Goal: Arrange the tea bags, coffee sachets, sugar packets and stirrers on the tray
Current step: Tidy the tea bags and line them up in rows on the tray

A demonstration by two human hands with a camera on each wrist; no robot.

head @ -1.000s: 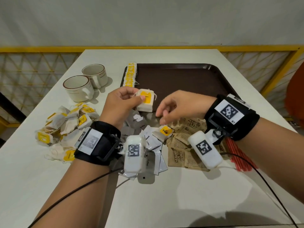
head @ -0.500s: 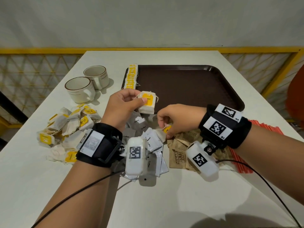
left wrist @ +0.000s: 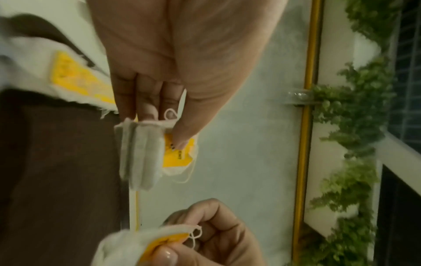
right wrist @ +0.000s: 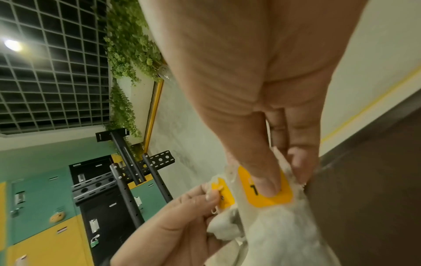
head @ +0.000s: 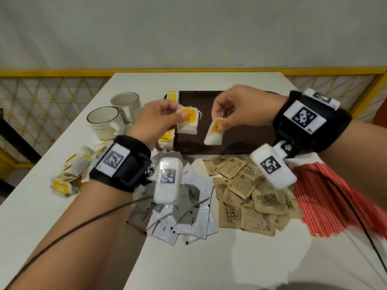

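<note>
While both hands hang above the brown tray (head: pixel 240 122) at mid-frame in the head view, each one pinches tea. The left hand (head: pixel 155 122) grips a small stack of tea bags (head: pixel 187 123) between thumb and fingers; the left wrist view shows several bags pressed flat together edge-on, probably so they can be set down as one neat block. The right hand (head: pixel 236 109) pinches a single tea bag (head: pixel 214 133) by its yellow tag, the pouch dangling tilted below, just right of the stack and apart from it. My reading is that the single bag is about to join the stack or the row of tea bags (head: pixel 170 120) lying along the tray's left edge.

The rest waits on the white surface (head: pixel 52 216): loose tea bags (head: pixel 71 174) at centre left, white coffee sachets (head: pixel 188 216) at lower centre, brown sugar packets (head: pixel 247 185) to their right, red stirrers (head: pixel 330 195) at far right. Two cups (head: pixel 113 120) stand at upper left.

The left arm and hand cover part of the row and of the loose pile, so their counts cannot be told. The right wrist covers the tray's right side. The stirrers are blurred, and the tag print is not legible.
</note>
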